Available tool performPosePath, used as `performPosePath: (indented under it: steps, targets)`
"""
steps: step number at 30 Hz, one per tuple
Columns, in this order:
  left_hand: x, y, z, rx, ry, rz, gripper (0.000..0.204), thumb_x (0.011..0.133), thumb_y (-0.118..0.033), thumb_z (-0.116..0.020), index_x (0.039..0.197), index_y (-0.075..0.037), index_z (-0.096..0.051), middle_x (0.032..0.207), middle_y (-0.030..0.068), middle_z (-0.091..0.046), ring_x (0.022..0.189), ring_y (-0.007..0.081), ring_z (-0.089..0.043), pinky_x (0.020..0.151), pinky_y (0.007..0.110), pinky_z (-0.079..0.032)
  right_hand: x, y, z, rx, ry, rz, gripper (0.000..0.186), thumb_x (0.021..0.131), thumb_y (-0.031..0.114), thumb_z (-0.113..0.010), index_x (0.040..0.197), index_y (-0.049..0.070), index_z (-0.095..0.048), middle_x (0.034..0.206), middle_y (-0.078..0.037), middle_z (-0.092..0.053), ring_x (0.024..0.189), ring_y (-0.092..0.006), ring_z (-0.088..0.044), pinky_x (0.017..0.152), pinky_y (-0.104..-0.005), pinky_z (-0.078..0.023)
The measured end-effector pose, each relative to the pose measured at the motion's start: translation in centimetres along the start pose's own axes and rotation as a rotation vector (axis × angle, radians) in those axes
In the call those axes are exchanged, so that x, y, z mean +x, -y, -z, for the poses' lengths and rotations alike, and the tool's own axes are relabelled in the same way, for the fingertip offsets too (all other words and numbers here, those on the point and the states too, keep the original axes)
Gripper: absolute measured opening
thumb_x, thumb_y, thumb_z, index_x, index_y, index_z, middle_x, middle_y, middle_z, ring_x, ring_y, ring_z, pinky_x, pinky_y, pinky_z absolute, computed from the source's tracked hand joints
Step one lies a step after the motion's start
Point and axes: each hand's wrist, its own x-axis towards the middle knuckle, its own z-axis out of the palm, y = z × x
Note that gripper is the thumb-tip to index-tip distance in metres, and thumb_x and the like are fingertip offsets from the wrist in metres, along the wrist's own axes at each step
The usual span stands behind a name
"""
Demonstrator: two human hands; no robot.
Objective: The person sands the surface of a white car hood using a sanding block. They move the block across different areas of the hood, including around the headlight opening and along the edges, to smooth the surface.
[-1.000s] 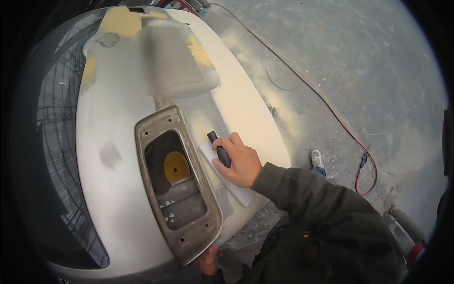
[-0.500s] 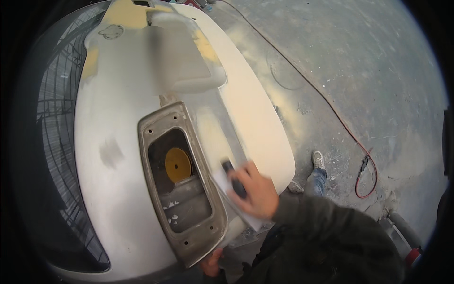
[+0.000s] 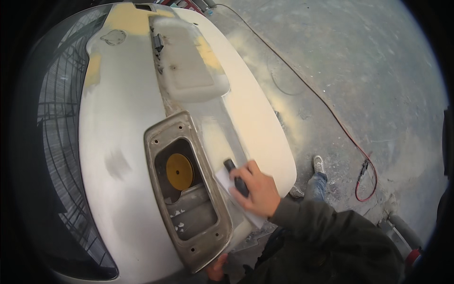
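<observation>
White flat block, w/ black handle on top, is directly under your right hand. Your RH is closed: fingers and thumb wrapped round the handle, whose front end sticks out past the fingers, up and to the L. The block runs slantwise, upper L to lower R, w/ both ends showing beyond the hand. Pos.: on the body panel, just beside the R edge of the metal-rimmed opening and inboard of the cream band.

Your left hand is at the bottom of the view, by the lower corner of the opening's rim. It appears to touch the panel edge, but it is mostly hidden; can't tell how far open it is or if it grips.

Markings: dark oval outline, upper L of panel, adj. to the yellow patch. Surface detail on the handle is too small to read.

Ref. items: yellow disc inside the opening, w/ white flecks below it; shallow recess farther up the panel; dark glass along the L side; hose on the floor, R side, w/ red looped end.
</observation>
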Motion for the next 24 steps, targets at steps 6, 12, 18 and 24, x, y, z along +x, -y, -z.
performPosePath:
  steps: [6, 12, 18, 24]
  targets:
    - [0.0, -2.1, -2.2, -0.145, -0.073, 0.056, 0.039, 0.085, -0.010, -0.077, 0.121, 0.000, -0.065, 0.094, 0.0076, -0.068, 0.074, 0.0180, -0.060, 0.060, 0.033, -0.049, 11.1, -0.5, 1.9, -0.119, -0.063, -0.098, 0.032, 0.094, 0.029, -0.071, 0.121, 0.019, -0.058, 0.111, -0.017, -0.055, 0.088, -0.0413, -0.067, 0.076, -0.0482, -0.055]
    - [-0.4, -0.7, -1.2, -0.163, -0.060, 0.018, 0.043, 0.084, -0.011, -0.079, 0.123, 0.000, -0.065, 0.097, 0.0085, -0.069, 0.076, 0.0183, -0.062, 0.060, 0.033, -0.050, 3.5, -0.1, 0.2, -0.051, -0.028, 0.009, 0.034, 0.091, 0.027, -0.074, 0.121, 0.019, -0.061, 0.109, -0.016, -0.054, 0.090, -0.0410, -0.067, 0.078, -0.0490, -0.056]
    - [0.0, -0.8, -1.5, -0.130, -0.050, 0.022, 0.043, 0.084, -0.013, -0.079, 0.123, -0.001, -0.065, 0.099, 0.0087, -0.069, 0.077, 0.0191, -0.063, 0.059, 0.034, -0.050, 9.2, 0.0, 1.2, -0.087, -0.078, -0.016, 0.029, 0.094, 0.028, -0.069, 0.120, 0.019, -0.058, 0.109, -0.019, -0.054, 0.083, -0.0440, -0.066, 0.074, -0.0507, -0.055]
    - [-0.2, -0.3, -0.9, -0.117, -0.042, 0.022, 0.042, 0.084, -0.011, -0.078, 0.123, -0.001, -0.065, 0.100, 0.0086, -0.069, 0.076, 0.0191, -0.062, 0.059, 0.034, -0.050, 8.3, 0.1, 0.6, -0.104, -0.107, -0.012, 0.028, 0.095, 0.028, -0.070, 0.119, 0.020, -0.059, 0.107, -0.018, -0.053, 0.084, -0.0434, -0.067, 0.074, -0.0501, -0.055]
